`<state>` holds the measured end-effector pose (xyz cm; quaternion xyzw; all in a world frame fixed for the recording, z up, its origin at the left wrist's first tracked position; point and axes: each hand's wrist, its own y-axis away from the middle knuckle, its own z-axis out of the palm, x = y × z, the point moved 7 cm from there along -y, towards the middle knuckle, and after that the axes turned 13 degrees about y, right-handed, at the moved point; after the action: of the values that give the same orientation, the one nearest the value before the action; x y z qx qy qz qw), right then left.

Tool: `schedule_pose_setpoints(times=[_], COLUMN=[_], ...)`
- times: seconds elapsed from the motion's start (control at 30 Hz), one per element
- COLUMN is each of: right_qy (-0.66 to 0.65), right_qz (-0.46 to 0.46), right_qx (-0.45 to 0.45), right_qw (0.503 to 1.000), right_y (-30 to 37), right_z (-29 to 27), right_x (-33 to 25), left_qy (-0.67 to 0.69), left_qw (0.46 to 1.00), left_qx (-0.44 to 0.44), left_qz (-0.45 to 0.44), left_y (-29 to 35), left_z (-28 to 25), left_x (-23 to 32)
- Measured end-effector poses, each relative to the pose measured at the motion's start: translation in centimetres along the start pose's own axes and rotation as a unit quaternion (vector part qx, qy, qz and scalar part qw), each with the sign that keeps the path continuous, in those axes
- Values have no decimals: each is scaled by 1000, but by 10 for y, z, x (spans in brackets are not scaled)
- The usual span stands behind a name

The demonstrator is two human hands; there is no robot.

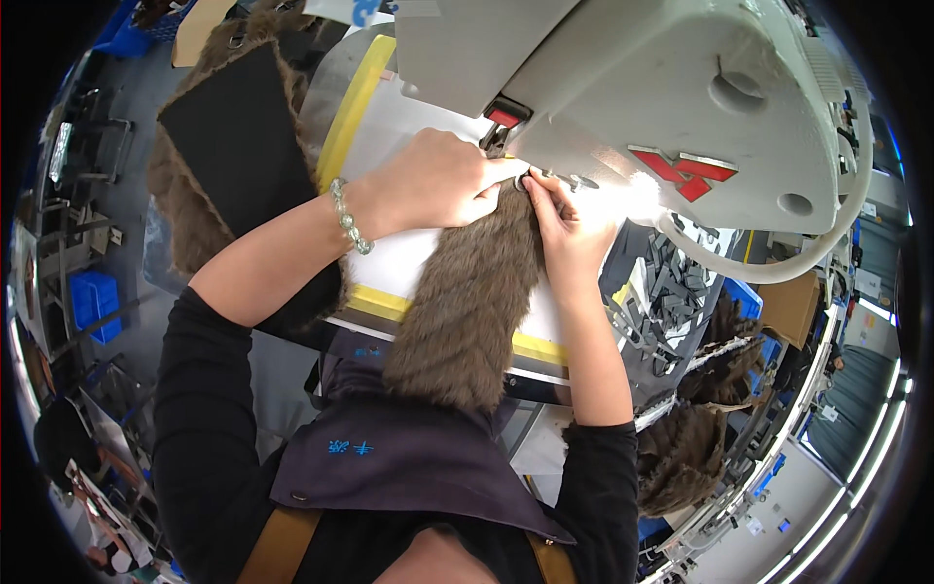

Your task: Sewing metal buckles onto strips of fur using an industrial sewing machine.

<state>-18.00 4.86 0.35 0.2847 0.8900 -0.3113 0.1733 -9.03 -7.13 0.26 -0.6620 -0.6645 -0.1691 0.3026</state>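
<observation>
A long strip of brown fur (pixel 472 302) lies over the white work surface (pixel 413 255), its lower end hanging past the front edge toward my apron. At its far end, under the head of a pale grey sewing machine (pixel 671 107), my two hands meet. My left hand (pixel 443 180), with a beaded bracelet (pixel 348 216) at the wrist, has its fingers curled on the strip's end and the index finger reaching to the right. The thumb and index finger of my right hand (pixel 574 229) pinch the same end. A small ring-like metal piece (pixel 522 182) shows between the fingertips, partly hidden.
Black panels edged with brown fur (pixel 238 136) are heaped at the left. Many small dark strips (pixel 671 292) lie scattered at the right, with more fur pieces (pixel 686 457) below. Yellow tape (pixel 355 117) borders the work surface. A lit lamp (pixel 632 202) shines beside my right hand.
</observation>
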Motion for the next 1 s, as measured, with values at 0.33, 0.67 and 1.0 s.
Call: schedule_pose_setpoints(times=[0.33, 0.67, 1.0], right_qy=[12, 21, -36], right_qz=[49, 15, 85], right_qx=[-179, -157, -190], right_qw=[982, 987, 978], right_y=[-7, -3, -4], right_z=[7, 9, 16], right_x=[4, 15, 21], left_qy=[-16, -47, -54], left_qw=[996, 992, 993], left_qx=[60, 66, 57], left_qz=[63, 92, 87], left_y=[6, 8, 8], left_z=[-4, -1, 4], left_x=[6, 16, 16])
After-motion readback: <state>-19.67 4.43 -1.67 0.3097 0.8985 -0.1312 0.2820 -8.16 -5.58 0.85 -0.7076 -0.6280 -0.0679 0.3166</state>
